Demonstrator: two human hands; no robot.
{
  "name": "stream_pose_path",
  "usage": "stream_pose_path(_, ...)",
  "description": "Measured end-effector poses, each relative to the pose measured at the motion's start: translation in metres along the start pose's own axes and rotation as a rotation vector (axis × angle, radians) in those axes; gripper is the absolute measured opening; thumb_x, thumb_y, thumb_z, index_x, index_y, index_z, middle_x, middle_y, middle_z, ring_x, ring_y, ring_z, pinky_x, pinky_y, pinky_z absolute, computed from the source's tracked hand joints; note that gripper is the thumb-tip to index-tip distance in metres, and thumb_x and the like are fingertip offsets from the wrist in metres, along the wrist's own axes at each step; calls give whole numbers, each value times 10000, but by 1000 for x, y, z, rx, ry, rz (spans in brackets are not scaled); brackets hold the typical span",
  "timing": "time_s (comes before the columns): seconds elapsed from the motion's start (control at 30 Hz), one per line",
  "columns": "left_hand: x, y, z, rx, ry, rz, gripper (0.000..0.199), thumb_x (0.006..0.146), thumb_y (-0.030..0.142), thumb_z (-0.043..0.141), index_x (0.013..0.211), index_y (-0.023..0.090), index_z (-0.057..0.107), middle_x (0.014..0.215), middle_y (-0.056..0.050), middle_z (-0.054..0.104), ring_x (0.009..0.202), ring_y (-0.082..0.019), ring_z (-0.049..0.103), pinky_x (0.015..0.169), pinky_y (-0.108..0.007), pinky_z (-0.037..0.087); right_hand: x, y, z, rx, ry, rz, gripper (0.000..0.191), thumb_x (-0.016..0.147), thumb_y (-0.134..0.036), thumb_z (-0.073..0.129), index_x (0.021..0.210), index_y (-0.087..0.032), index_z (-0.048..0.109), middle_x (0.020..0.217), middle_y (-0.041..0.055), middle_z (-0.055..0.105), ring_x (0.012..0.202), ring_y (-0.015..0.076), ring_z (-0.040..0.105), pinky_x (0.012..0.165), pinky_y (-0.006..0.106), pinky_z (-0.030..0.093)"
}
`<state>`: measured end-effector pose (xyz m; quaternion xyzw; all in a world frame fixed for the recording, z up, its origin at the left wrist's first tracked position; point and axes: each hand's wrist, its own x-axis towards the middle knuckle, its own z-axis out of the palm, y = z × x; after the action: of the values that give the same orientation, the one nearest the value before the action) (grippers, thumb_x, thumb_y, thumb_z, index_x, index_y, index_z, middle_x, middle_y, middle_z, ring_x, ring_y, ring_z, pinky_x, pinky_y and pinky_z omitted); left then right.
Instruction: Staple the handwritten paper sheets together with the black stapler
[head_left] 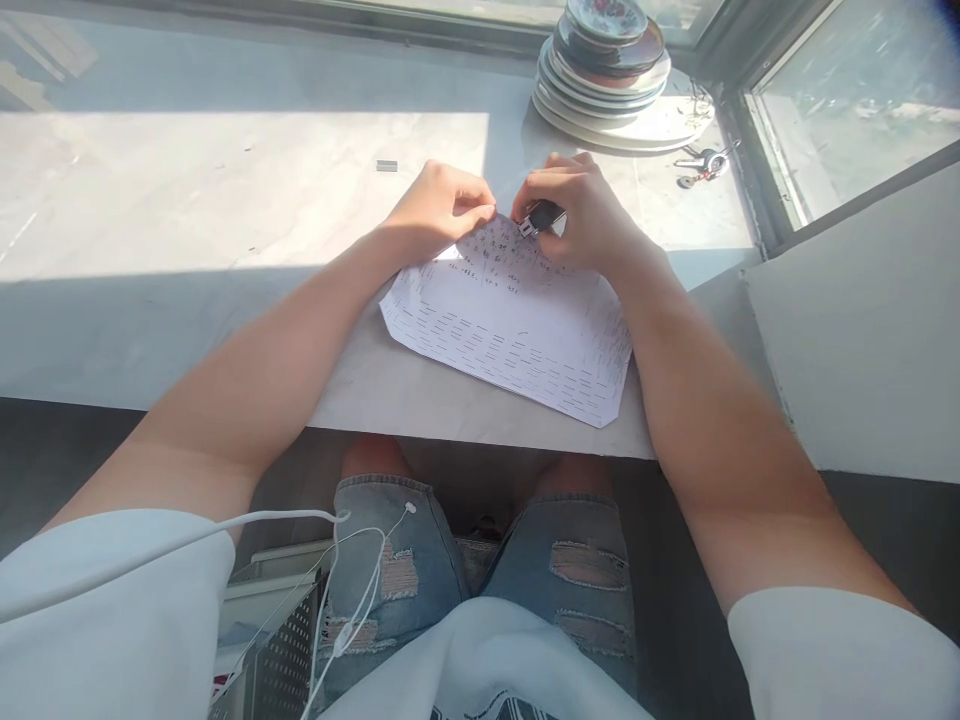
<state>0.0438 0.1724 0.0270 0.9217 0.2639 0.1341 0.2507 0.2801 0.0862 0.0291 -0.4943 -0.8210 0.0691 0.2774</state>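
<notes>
A white sheet of paper [517, 315] with cut-off corners lies on the sill, covered in handwriting and rows of short dashes. My left hand [442, 205] pinches its far edge between thumb and fingers. Close beside it, my right hand [581, 205] is closed around a small black and silver stapler [541, 217] at the same far edge. My fingers hide part of the stapler, and I cannot tell whether its jaws are around the paper. Behind my left hand lies a short grey strip of staples [386, 165].
A stack of plates [607, 90] stands at the back right by the window. Keys [705, 162] lie beside it. A white panel [862, 320] rises at the right. White earphone cords [352, 600] hang over my lap, above a basket [277, 640] at lower left.
</notes>
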Motion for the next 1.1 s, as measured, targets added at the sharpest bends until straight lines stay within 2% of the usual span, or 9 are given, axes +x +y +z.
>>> stream_pose_path(0.1,0,2,-1,-11,40,-35,486,862,665,535,1133,404,843,767,10,749,1124,-282,599,925,-511,465,-3,-10,-2,-94,38,-27,145,859,-375,714,991,-341,663,1002,54,713,1058,349,564,989,569,399)
stream_pose_path(0.2,0,2,0,-21,79,-60,449,876,612,542,1139,413,846,810,5,763,1125,-287,631,904,-493,499,-4,-9,1,-132,42,12,171,894,-472,742,1009,-367,668,1071,59,703,1132,383,546,1014,599,426)
stream_pose_path(0.3,1,-1,2,-30,125,-85,402,860,529,568,1108,396,856,884,-33,784,1093,-324,679,837,-504,535,0,-2,9,-115,64,24,260,870,-557,796,985,-361,670,1051,59,685,1111,392,551,995,618,446)
stream_pose_path(0.4,3,-3,2,-17,127,-50,391,847,497,588,1114,397,855,904,-35,785,1072,-333,689,819,-511,547,4,2,14,-81,112,10,226,860,-478,813,938,-324,665,1046,67,665,1085,362,545,981,594,450)
stream_pose_path(0.53,3,-3,1,-4,92,-12,415,858,546,593,1154,407,849,892,-12,782,1101,-314,654,854,-513,531,5,-4,13,29,37,-2,182,844,-437,804,987,-377,708,1078,54,664,1055,341,538,1003,591,450)
stream_pose_path(0.67,3,-7,1,-43,123,-4,414,890,551,565,1133,386,857,916,-20,791,1086,-307,656,852,-517,527,6,-10,11,58,39,49,314,770,-475,837,1060,-439,725,1107,54,671,1093,375,550,1009,624,445)
stream_pose_path(0.8,5,-12,3,-47,161,-46,386,872,510,575,1117,415,859,897,-11,794,1092,-323,683,838,-527,540,5,-13,9,40,54,116,431,730,-486,857,1131,-479,699,1114,60,683,1194,414,534,950,619,489)
stream_pose_path(0.93,7,-14,4,-55,194,-110,352,846,481,577,1034,413,866,925,-23,800,1062,-341,721,788,-534,555,2,-13,4,134,-13,72,360,719,-496,864,1040,-450,710,1197,45,696,1146,400,570,903,599,523)
stream_pose_path(1.1,6,-13,3,-82,215,-87,328,841,481,579,996,427,863,918,-12,801,1024,-337,735,788,-541,557,1,-14,1,175,-79,51,317,671,-483,902,929,-444,721,1183,21,732,1138,403,578,949,620,508)
